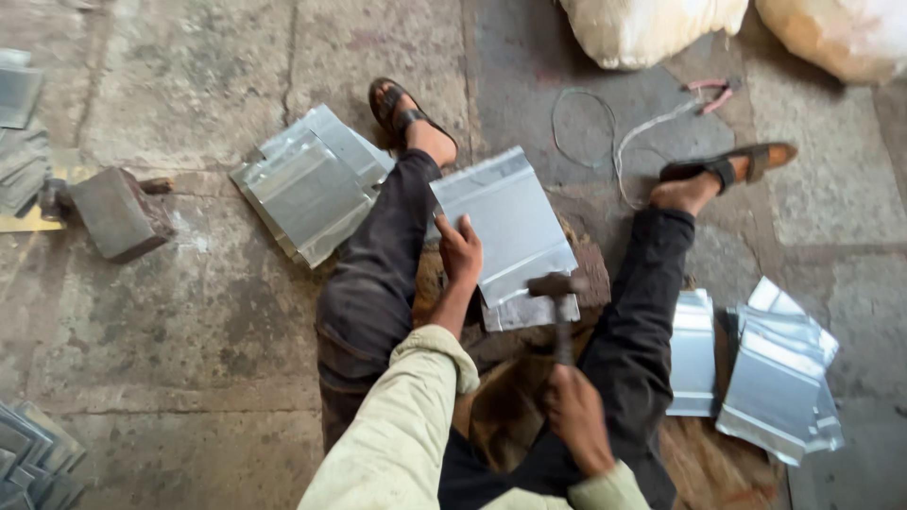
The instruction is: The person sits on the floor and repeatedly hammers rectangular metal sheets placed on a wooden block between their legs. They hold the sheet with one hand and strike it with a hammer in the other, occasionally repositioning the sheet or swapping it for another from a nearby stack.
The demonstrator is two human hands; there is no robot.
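I sit on the floor with my legs spread. My left hand (pixel 460 250) grips the left edge of a bent metal sheet (pixel 510 227) that rests on a block between my legs. My right hand (pixel 576 416) is closed around the handle of a hammer (pixel 559 293), whose head hovers at the sheet's near edge. A second sheet (pixel 529 312) lies under the first one.
A stack of folded metal sheets (pixel 312 184) lies left of my left leg, more sheets (pixel 775 378) right of my right leg. A metal block (pixel 118 212) sits at left. Wire (pixel 614 142), pink-handled pliers (pixel 713 93) and two sacks (pixel 652 28) lie ahead.
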